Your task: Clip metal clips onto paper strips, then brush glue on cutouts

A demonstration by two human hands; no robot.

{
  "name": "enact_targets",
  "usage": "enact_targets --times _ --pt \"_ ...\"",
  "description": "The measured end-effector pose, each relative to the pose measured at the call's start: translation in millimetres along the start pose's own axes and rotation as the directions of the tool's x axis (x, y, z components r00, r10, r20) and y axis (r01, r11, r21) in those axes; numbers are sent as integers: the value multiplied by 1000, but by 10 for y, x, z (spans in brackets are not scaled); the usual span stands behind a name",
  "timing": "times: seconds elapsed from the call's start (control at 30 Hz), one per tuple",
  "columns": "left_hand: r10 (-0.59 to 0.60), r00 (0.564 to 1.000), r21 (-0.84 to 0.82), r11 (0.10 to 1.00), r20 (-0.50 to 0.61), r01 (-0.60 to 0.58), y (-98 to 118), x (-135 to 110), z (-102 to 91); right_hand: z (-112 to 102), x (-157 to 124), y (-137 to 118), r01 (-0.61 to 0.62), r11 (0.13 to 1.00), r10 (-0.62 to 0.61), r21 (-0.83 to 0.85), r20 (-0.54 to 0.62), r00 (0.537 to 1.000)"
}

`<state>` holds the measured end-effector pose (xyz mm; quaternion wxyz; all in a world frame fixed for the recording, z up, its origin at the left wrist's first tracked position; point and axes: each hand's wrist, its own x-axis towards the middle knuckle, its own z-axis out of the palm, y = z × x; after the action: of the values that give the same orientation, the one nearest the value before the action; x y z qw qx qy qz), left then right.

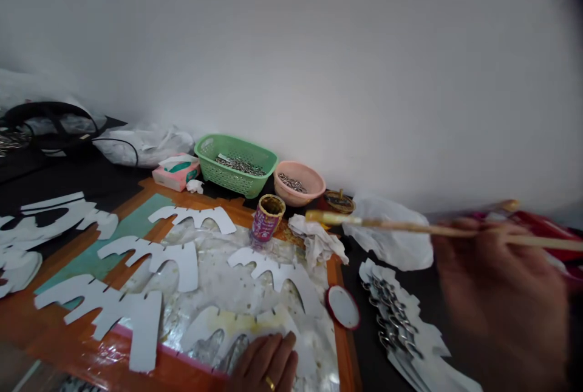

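Observation:
My right hand (505,301), blurred by motion, is raised at the right with its fingers closed on a thin paintbrush (401,226). The brush lies nearly level, its yellowish tip pointing left. My left hand (268,361) rests flat at the bottom, fingers stretched over a white scalloped cutout (241,324) that bears a yellow smear. Several similar cutouts lie around it, such as a white cutout (277,273) just behind and another white cutout (107,307) to the left. A purple-labelled can (266,219) with a brown-crusted rim stands upright behind them.
Along the wall are a tissue box (175,173), a green basket (232,182) and a pink bowl (300,198), both with small metal pieces. Crumpled tissue (319,239), a round red-rimmed lid (343,307) and white pieces with metal rings (401,325) lie to the right.

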<state>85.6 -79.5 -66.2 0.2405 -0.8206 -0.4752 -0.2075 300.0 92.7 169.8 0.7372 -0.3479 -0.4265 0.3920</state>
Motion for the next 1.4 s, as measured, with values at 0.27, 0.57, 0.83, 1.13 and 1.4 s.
enact_targets --times 0.27,0.57,0.83,1.13,1.4 --pt "106 983 -60 993 153 -98 -114 86 -225 -678 -466 717 -481 859 480 -177 -54 876" --pt "85 977 -61 995 195 -74 -91 61 -261 -740 -493 1082 -527 813 541 -247 -16 841" --pt "-2 967 -82 996 257 24 23 33 -263 -684 -434 1174 -541 801 559 -255 -3 829" --pt "45 962 -99 995 270 -19 -14 34 -266 -687 -473 1132 -578 764 605 -286 9 796" --pt "-45 950 -126 988 310 88 65 40 -293 -614 -472 1153 -561 785 581 -261 -3 814"
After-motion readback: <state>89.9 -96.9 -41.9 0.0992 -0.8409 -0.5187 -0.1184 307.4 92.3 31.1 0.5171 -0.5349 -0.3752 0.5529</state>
